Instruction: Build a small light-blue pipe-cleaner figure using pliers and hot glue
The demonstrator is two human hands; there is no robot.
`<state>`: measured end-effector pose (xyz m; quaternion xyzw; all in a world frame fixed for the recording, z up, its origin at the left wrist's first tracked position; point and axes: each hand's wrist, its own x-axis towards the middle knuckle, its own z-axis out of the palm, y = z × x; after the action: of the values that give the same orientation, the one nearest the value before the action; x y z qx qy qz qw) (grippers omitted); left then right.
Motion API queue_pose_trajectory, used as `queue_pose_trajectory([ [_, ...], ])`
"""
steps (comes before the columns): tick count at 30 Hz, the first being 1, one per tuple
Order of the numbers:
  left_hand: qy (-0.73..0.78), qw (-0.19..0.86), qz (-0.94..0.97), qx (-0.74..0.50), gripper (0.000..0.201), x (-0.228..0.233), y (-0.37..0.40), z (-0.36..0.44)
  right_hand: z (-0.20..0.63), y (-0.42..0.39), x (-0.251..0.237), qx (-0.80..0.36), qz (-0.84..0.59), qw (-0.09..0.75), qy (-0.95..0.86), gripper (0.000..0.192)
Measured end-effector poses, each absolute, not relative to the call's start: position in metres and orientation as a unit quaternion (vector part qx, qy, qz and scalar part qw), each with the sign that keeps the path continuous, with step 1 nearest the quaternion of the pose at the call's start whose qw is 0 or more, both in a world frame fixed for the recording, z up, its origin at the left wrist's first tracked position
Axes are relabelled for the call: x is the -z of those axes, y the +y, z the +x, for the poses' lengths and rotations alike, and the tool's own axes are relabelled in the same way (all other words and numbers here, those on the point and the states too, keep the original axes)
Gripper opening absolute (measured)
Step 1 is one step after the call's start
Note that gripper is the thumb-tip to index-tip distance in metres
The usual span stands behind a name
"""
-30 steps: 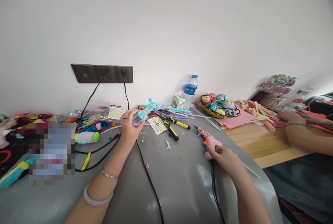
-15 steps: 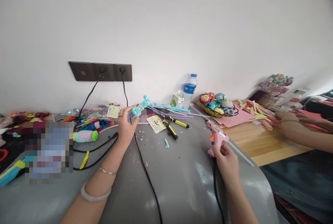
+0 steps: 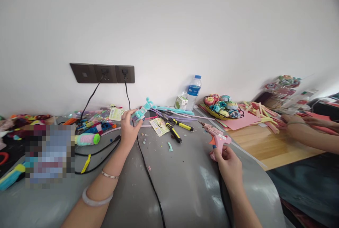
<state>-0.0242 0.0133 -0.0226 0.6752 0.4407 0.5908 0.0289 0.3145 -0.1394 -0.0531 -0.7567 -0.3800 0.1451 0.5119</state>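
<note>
The left hand [image 3: 129,126] pinched a teal fuzzy figure [image 3: 141,110] just above the grey table [image 3: 185,185], detail too small to read. The right hand [image 3: 227,161] gripped a pink glue gun [image 3: 217,138], its cord hidden under the wrist. A blurred patch covered the left clutter; bare grey surface lay between the arms.
</note>
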Motion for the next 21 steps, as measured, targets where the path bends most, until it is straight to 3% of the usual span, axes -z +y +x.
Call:
queue_pose_trajectory([
  [21, 0.427, 0.046, 0.683, -0.591, 0.032, 0.0222, 0.0126, -0.0232, 0.3125, -0.1394, 0.0526, -0.159, -0.768, 0.498, -0.37, 0.045],
])
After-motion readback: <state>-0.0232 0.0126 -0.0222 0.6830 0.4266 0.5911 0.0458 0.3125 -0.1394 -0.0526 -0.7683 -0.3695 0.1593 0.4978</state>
